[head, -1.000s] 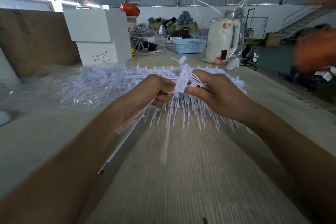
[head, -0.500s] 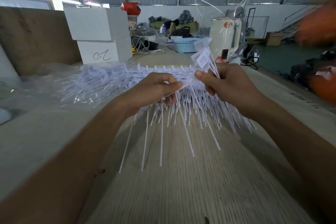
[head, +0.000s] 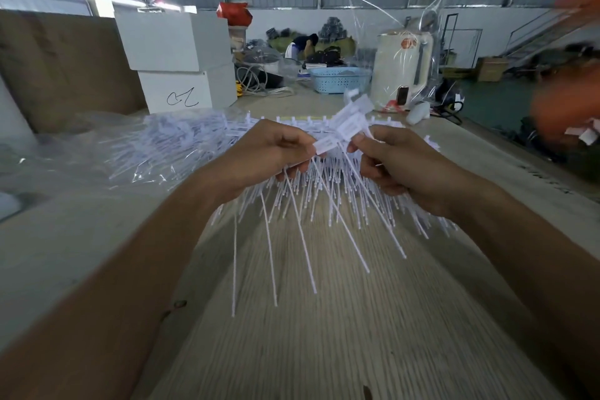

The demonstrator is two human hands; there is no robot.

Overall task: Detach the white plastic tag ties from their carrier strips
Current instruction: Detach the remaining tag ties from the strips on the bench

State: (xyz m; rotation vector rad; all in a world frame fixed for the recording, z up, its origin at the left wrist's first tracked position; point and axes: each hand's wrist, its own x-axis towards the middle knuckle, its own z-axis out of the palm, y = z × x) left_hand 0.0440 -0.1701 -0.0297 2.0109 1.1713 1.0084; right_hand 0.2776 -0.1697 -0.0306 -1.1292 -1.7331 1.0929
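Note:
A white carrier strip (head: 302,122) with many tag ties hanging from it is held up over the table, between both hands. My left hand (head: 269,156) grips several loose ties (head: 269,247) whose long tails hang down over the table. My right hand (head: 394,161) pinches a fan of flat tie heads (head: 352,118) that stick up and to the left, their tails slanting down to the right. The tip of one flat head touches my left fingers. Behind my hands lies a heap of more white ties in a clear plastic bag (head: 168,149).
The wood-grain table (head: 324,334) stretches toward me. At the back stand two stacked white boxes (head: 175,58), a blue basket (head: 339,79), a cream appliance in clear wrap (head: 401,68) and cables. A brown board (head: 58,62) leans at left. Blurred orange shapes (head: 565,97) fill the right edge.
My right hand has dropped slightly and drawn closer to the left hand, with the fan of tie heads now tilted left. More long tails hang loose below the left hand.

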